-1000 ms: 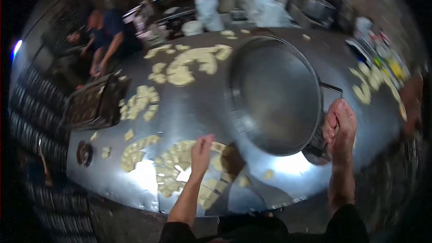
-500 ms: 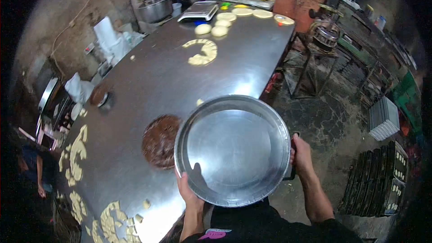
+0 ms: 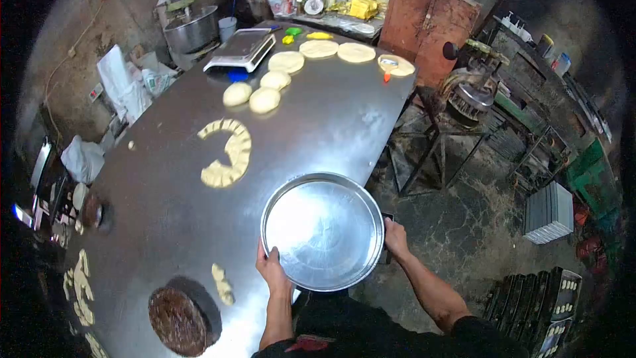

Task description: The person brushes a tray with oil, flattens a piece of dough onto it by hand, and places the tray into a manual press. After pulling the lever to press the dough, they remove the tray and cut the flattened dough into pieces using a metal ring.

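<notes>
A round, shallow metal cake pan (image 3: pixel 323 238) is held over the table's near edge, its shiny inside facing up. My left hand (image 3: pixel 273 270) is closed on the pan's left rim, with the thumb over the edge. My right hand (image 3: pixel 397 238) is closed at the right rim; a dark, straight-edged thing shows behind it, too hidden to name. Left of the pan lie a small strip of dough (image 3: pixel 222 284) and a dark brown round thing (image 3: pixel 177 321). Farther up the table is a curved row of cut dough pieces (image 3: pixel 232 152).
On the metal table (image 3: pixel 152 225) are dough rounds (image 3: pixel 265 99), flattened dough discs (image 3: pixel 318 49) and a digital scale (image 3: pixel 240 50). A mixer bowl (image 3: pixel 192 30) stands behind. A machine on a stand (image 3: pixel 470 96) is at right, with stacked trays (image 3: pixel 550 212) on the floor.
The view has shifted, so the table's far end and dough appear closer. The pan looks smaller and lower, still in both hands. The brown round thing now appears lower left.
</notes>
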`<state>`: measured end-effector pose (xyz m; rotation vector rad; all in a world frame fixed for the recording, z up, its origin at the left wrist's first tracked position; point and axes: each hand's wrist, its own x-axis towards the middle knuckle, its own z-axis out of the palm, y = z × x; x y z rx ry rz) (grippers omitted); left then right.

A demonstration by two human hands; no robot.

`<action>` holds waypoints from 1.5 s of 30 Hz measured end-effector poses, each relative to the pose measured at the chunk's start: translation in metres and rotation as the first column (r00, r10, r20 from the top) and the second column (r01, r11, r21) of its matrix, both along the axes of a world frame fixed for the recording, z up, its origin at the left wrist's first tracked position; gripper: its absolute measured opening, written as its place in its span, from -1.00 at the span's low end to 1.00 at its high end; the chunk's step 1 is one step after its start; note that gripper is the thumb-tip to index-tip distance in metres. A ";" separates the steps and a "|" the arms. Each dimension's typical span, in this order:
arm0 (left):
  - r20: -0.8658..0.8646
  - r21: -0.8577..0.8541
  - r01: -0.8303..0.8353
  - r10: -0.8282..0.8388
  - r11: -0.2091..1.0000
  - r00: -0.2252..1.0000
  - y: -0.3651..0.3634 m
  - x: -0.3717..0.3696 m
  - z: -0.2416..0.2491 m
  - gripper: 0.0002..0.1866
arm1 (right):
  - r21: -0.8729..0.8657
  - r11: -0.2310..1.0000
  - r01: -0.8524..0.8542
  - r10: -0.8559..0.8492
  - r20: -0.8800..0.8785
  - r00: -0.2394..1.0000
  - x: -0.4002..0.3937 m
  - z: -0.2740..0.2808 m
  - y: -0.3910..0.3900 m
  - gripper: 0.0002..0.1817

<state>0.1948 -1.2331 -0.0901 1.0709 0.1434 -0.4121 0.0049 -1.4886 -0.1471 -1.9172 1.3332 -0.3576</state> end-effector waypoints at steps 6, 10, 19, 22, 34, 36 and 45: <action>0.022 0.053 0.036 -0.037 0.998 0.999 -0.100 0.058 -0.018 -0.48 | 0.288 0.930 -0.227 0.283 -0.173 0.943 0.036 0.004 -0.130 -0.27; 0.079 0.147 -0.097 0.086 0.984 0.993 -0.152 0.089 -0.044 -0.53 | -0.039 0.878 -0.477 0.392 -0.514 0.763 0.088 0.057 -0.259 -0.49; 0.362 0.709 -0.365 0.133 0.603 0.923 -0.212 0.110 -0.086 -0.60 | -0.646 0.121 -0.754 0.335 -0.688 0.644 0.294 0.028 -0.610 -0.48; 0.285 0.727 -0.385 0.261 0.569 0.922 -0.241 0.090 -0.058 -0.53 | -0.544 -0.077 -0.835 0.367 -0.794 0.484 0.325 0.034 -0.664 -0.64; 0.350 0.802 -0.342 0.078 0.489 0.933 -0.315 0.163 -0.089 -0.62 | -0.058 -0.134 -0.989 0.871 0.469 -0.145 0.256 0.069 -0.394 -0.82; 0.371 0.711 -0.337 0.078 0.617 0.925 -0.334 0.171 -0.083 -0.63 | 0.175 -0.143 -0.974 0.871 0.491 -0.040 0.268 0.074 -0.361 -0.83; 0.595 0.691 -0.486 -0.040 0.535 0.803 -0.347 0.172 -0.083 -0.63 | -0.064 -0.296 -0.953 0.955 -0.031 -0.295 0.319 0.098 -0.320 -0.64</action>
